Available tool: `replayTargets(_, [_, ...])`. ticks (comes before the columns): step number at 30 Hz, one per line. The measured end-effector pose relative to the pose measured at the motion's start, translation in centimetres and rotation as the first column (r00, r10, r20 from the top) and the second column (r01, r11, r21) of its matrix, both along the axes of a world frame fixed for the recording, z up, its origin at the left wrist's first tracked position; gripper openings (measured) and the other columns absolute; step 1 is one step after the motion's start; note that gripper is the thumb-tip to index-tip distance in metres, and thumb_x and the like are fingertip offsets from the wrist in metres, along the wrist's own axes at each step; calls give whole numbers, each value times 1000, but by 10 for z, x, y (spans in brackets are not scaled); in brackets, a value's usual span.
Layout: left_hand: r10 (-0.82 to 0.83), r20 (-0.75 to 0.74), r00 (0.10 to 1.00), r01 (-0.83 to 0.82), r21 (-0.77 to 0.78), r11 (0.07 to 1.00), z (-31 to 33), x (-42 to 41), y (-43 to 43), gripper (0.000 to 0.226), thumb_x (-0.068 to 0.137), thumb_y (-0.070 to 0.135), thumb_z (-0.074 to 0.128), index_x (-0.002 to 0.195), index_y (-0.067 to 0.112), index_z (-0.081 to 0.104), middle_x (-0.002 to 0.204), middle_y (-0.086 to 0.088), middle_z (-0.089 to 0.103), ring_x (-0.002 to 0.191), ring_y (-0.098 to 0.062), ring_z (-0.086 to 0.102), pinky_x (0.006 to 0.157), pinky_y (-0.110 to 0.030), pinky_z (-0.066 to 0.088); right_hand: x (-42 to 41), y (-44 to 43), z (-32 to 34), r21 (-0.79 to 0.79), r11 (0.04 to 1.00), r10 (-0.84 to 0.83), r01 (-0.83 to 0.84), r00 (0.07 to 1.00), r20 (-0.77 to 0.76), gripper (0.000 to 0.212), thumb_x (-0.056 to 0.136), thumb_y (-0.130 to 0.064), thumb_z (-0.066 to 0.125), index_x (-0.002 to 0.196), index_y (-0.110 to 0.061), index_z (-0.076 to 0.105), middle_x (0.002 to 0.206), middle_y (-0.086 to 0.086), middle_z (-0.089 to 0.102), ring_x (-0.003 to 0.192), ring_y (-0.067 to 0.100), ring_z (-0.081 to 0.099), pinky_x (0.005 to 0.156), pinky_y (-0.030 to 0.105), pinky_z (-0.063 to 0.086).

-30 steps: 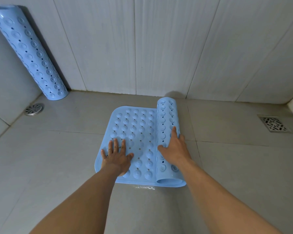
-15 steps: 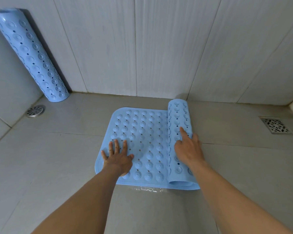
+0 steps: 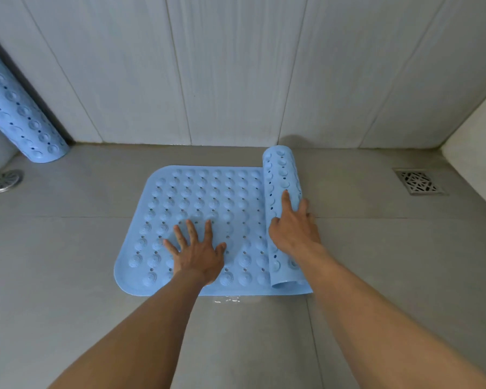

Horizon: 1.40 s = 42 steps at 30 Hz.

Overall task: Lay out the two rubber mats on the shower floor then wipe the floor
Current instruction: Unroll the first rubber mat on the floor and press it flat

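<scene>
Grey floor (image 3: pixel 68 276) tiles fill the near view, with a small wet glint (image 3: pixel 227 299) just in front of the mat's near edge. Two bare forearms reach forward from the bottom. On the unrolled part of the blue mat (image 3: pixel 208 192) the left hand (image 3: pixel 197 255) lies flat, palm down, fingers spread. The right hand (image 3: pixel 293 227) rests open on top of the roll (image 3: pixel 282 181), the part of the mat not yet laid out, forefinger stretched along it and the others draped over its right side. Farther off, a square drain (image 3: pixel 418 181) sits at right and a round drain (image 3: pixel 4 181) at left. In the far left corner the second mat (image 3: pixel 17 116), rolled up, leans against the wall (image 3: pixel 236 66).
</scene>
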<state>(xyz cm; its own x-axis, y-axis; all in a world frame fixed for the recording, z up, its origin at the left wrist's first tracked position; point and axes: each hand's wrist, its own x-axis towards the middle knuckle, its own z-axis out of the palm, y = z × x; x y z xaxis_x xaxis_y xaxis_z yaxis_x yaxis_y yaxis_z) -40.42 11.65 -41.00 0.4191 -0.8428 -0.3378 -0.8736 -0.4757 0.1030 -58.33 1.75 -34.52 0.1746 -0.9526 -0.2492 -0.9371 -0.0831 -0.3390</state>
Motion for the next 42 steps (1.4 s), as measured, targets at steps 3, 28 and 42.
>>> replayTargets(3, [-62,-21,998,61,-37,997,-1,-13,-2,64,101,58,10,157,35,-12,165,-11,-20,148,-38,-23,115,-69,-7,-13,-2,-3,43,998,47,-48,999,22,86,95,-59,42,157,-29,-9,162,13,3,140,39,28,110,51,36])
replayTargets(28, [-189,15,982,189,-112,975,-10,-122,-35,70,97,65,7,157,33,-13,165,-8,-20,149,-36,-24,115,-67,-11,-105,-19,-12,-17,999,29,-29,999,-27,100,91,-61,54,159,-9,1,166,14,1,151,34,12,117,54,25])
replayTargets(42, [-313,23,949,314,-107,943,-9,-159,-49,66,98,64,6,155,38,-16,164,-9,-21,149,-38,-22,115,-68,-8,-164,-24,-16,-36,993,-115,115,993,-6,70,101,-31,38,159,-13,4,165,14,6,149,34,16,116,51,28])
